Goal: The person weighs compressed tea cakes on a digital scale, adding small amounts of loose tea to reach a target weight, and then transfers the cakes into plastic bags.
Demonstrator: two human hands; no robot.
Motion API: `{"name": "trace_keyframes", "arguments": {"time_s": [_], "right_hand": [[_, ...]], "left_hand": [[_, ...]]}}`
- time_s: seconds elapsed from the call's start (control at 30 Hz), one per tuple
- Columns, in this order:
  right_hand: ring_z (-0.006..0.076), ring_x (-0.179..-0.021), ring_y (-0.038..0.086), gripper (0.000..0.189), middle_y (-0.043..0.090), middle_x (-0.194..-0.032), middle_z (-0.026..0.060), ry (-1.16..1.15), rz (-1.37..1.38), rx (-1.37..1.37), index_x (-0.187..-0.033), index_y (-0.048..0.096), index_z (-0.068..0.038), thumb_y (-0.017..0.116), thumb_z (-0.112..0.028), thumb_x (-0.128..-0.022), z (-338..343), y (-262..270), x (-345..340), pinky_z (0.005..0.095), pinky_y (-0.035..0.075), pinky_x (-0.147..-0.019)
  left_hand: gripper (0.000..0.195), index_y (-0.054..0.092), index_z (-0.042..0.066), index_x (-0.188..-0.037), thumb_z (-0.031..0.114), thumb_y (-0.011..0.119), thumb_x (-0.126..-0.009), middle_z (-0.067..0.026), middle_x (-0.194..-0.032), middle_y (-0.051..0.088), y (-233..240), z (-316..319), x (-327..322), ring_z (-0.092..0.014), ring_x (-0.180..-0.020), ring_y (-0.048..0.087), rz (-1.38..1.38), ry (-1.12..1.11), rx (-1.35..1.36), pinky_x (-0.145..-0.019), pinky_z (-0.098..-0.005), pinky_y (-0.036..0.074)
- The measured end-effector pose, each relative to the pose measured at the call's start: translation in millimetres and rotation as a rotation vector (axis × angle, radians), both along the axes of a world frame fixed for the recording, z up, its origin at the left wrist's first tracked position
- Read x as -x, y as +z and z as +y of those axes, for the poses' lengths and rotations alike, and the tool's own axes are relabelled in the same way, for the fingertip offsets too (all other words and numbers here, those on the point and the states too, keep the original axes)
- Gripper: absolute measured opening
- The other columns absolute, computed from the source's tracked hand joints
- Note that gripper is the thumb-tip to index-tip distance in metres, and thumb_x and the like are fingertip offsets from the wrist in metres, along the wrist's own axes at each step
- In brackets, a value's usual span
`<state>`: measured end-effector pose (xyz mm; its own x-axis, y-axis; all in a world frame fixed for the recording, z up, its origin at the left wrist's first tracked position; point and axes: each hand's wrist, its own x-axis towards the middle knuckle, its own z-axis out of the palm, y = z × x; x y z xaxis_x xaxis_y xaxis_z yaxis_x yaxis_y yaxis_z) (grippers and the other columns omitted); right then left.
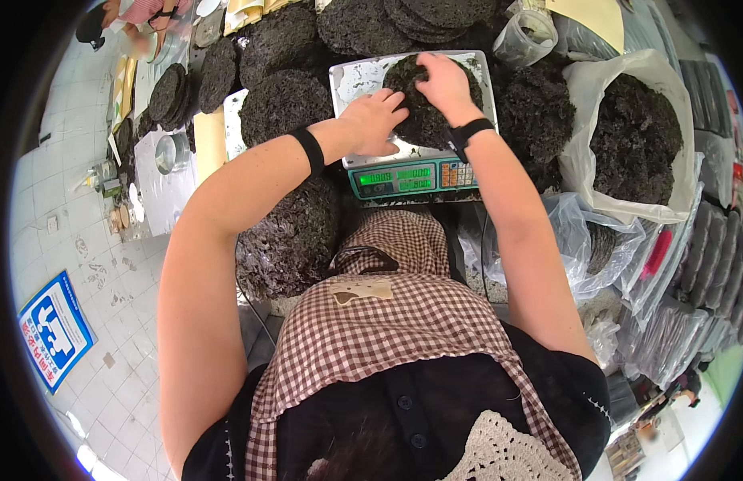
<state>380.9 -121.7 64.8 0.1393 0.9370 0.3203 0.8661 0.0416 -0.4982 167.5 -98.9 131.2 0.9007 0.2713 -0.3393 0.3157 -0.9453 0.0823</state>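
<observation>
A round cake of dark dried seaweed (428,123) lies on the metal pan (356,81) of a digital weighing scale (380,183), whose green displays are lit. My left hand (371,123) rests at the cake's left edge, palm down over the pan, fingers apart. On the cake's upper part is my right hand (448,84), its fingers curled with dark seaweed between thumb and fingertips. Whether it grips a piece is unclear. Loose seaweed (537,120) is heaped right of the scale, and an open white sack (627,66) beyond it holds more.
Stacked seaweed cakes (371,27) sit behind the scale, with another round cake (284,105) at its left. A clear plastic tub (527,39) leans at the back right. Clear plastic bags (594,246) hang below the sack. Another person's hands (158,39) are at the far left.
</observation>
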Motion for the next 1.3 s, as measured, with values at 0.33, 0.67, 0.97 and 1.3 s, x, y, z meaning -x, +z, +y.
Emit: {"name": "trace_keyframes", "arguments": {"time_s": [0.33,0.67,0.97,1.3], "right_hand": [[0.0293,-0.091,0.071,0.046,0.069,-0.105,0.0130,-0.491,0.127,0.080,-0.123,0.061,-0.002,0.077,-0.007,-0.080,-121.9,97.4,-151.8,0.0421,0.062,-0.081],[0.0431,-0.125,0.058,0.065,0.047,-0.153,0.0229,-0.428,-0.548,0.187,-0.139,0.061,-0.011,0.083,-0.032,-0.082,-152.2,119.4,-55.2,0.0493,0.050,-0.103],[0.0399,-0.148,0.036,0.095,0.041,-0.157,0.0227,0.076,-0.332,0.138,-0.151,0.046,-0.007,0.089,-0.040,-0.073,-123.8,31.8,56.5,0.0567,0.026,-0.122],[0.0288,-0.109,0.068,0.035,0.071,-0.121,0.0185,-0.139,0.328,-0.098,-0.131,0.062,0.001,0.062,-0.020,-0.103,-38.2,130.2,70.5,0.0370,0.050,-0.094]], "left_hand": [[0.059,0.053,0.004,-0.144,0.037,0.067,-0.097,-0.0178,-0.155,0.047,14.0,32.1,34.0,-0.035,-0.143,0.045,-0.366,0.082,0.135,-0.120,-0.0452,0.037],[0.054,0.058,0.004,-0.137,0.034,0.072,-0.095,-0.0175,-0.145,0.055,19.4,109.8,213.9,-0.036,-0.133,0.053,-0.112,0.679,-0.033,-0.112,-0.0448,0.044],[0.100,0.036,0.008,-0.156,0.035,0.089,-0.075,-0.0136,-0.166,0.033,-28.8,64.5,210.4,-0.033,-0.154,0.029,-0.174,0.189,-0.146,-0.126,-0.0475,0.028],[0.061,0.053,0.014,-0.147,0.012,0.076,-0.090,-0.0105,-0.153,0.053,-3.8,77.7,231.4,-0.033,-0.145,0.045,-0.366,0.245,-0.117,-0.121,-0.0462,0.037]]}}
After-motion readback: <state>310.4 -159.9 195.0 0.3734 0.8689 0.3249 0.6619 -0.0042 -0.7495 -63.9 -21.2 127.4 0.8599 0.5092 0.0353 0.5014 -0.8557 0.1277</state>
